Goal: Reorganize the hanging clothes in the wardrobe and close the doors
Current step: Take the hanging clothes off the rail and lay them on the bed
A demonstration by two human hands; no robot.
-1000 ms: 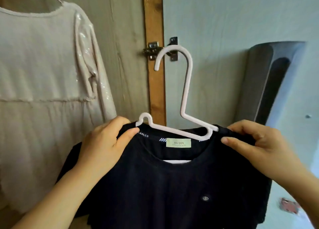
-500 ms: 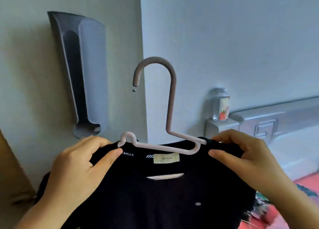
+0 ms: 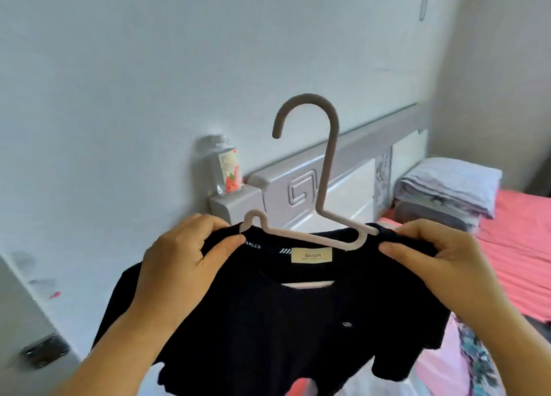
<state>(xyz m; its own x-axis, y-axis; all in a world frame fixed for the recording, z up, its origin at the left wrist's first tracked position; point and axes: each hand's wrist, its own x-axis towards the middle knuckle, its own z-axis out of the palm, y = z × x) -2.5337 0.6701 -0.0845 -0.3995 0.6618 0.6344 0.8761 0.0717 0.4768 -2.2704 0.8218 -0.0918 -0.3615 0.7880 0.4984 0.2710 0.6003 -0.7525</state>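
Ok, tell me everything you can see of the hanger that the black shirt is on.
The hanger is pale, pinkish-white, with a matte, possibly flocked look. Its hook is free and points up, its open end toward the left; a long neck runs down to the shoulder bar, which has a raised notch at the left end. A lower bar shows through the neck opening of the black shirt. The left hand and right hand pinch the shirt's shoulders over the hanger's ends, holding it upright in front of the wall.
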